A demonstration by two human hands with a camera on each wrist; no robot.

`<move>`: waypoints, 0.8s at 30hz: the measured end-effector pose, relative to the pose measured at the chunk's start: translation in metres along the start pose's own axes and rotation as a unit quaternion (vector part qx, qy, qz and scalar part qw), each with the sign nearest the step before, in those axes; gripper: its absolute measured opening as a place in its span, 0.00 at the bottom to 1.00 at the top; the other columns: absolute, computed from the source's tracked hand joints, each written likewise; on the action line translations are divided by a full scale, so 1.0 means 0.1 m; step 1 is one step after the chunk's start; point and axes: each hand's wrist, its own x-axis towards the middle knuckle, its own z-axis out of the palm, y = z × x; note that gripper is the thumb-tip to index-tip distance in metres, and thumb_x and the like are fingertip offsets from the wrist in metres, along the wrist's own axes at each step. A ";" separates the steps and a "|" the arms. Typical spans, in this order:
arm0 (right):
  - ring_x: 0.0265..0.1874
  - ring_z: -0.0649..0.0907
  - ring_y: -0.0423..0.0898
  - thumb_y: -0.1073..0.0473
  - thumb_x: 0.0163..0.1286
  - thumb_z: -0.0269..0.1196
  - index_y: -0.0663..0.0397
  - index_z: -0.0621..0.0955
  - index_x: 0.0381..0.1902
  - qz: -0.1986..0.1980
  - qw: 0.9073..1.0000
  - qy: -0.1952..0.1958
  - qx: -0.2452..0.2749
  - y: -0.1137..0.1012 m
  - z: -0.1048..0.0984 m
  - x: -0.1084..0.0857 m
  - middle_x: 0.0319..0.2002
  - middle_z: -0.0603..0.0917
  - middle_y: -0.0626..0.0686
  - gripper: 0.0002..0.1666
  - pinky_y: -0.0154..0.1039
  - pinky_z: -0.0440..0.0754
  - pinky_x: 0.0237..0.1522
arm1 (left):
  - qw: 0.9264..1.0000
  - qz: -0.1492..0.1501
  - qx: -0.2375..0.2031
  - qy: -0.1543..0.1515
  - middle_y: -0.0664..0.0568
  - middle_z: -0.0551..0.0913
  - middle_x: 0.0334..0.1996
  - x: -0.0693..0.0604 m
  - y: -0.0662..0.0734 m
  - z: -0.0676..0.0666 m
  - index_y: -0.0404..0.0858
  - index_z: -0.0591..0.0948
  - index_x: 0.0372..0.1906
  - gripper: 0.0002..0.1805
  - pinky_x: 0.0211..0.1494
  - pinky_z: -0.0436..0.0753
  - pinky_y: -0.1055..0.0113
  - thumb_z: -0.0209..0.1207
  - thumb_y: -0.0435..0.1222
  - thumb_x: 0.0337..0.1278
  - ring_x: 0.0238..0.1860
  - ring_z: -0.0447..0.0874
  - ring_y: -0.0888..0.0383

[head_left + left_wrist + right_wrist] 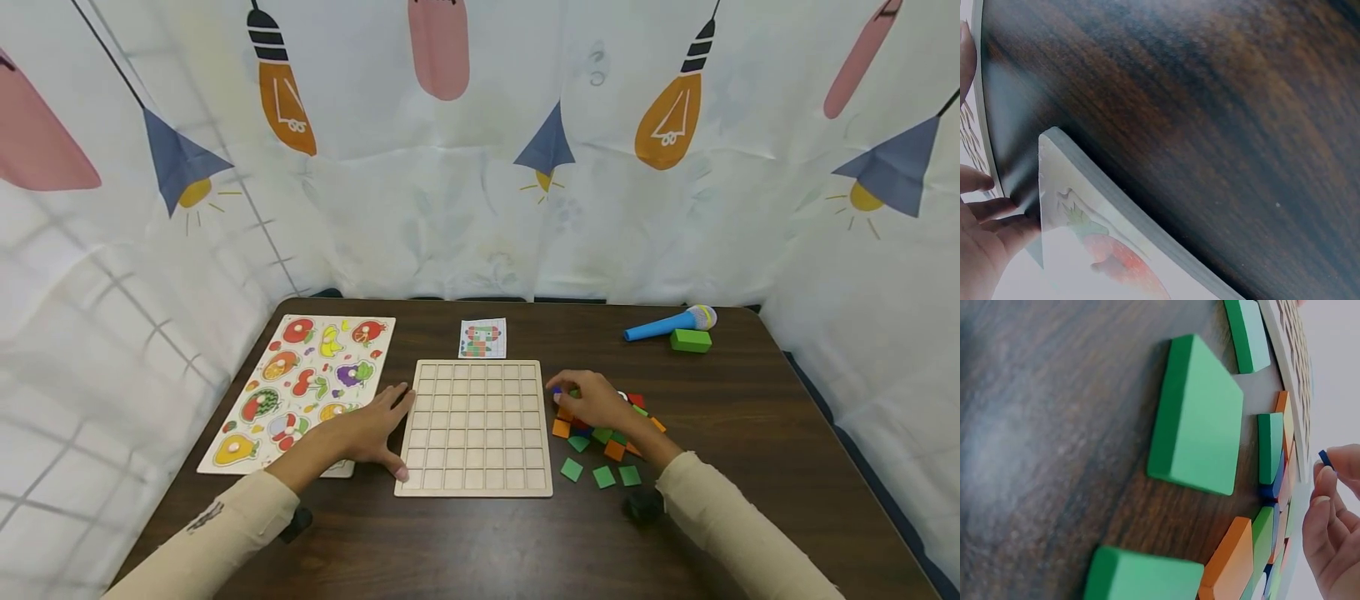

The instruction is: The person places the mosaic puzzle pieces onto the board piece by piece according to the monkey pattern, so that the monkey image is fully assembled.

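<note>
A wooden grid board (474, 429) with square cells lies in the middle of the table. My left hand (375, 427) rests along its left edge, fingers spread, thumb near the lower left corner; in the left wrist view, fingertips (1000, 209) are by the board's side. To the right of the board, my right hand (596, 402) pinches a small blue tile (1325, 459) between thumb and fingers, above a pile of coloured tiles (615, 450). Green tiles (1204, 419), orange ones (1230, 559) and several others lie below that hand, some partly hidden by it.
A fruit puzzle board (296, 392) lies at the left, close to my left forearm. Behind the grid board is a printed pattern card (483, 338). A blue toy microphone (667, 323) and a green block (691, 341) are at the back right.
</note>
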 end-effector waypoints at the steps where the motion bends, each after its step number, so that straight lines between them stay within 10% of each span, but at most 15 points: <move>1: 0.34 0.79 0.45 0.61 0.73 0.61 0.53 0.84 0.54 0.001 1.000 0.000 0.003 -0.01 0.00 0.00 0.36 0.83 0.48 0.14 0.40 0.76 0.38 | 1.000 0.000 0.000 0.000 0.31 0.47 0.79 0.00 0.00 0.00 0.31 0.51 0.79 0.72 0.72 0.65 0.39 0.73 0.66 0.35 0.79 0.44 0.32; 24: 0.25 0.77 0.42 0.61 0.72 0.64 0.57 0.83 0.51 -0.007 0.998 -0.010 0.059 -0.07 0.10 0.12 0.34 0.81 0.50 0.12 0.34 0.75 0.28 | 1.000 -0.009 -0.005 -0.008 0.33 0.46 0.79 0.04 -0.02 0.01 0.33 0.50 0.80 0.73 0.72 0.64 0.38 0.73 0.66 0.33 0.79 0.43 0.32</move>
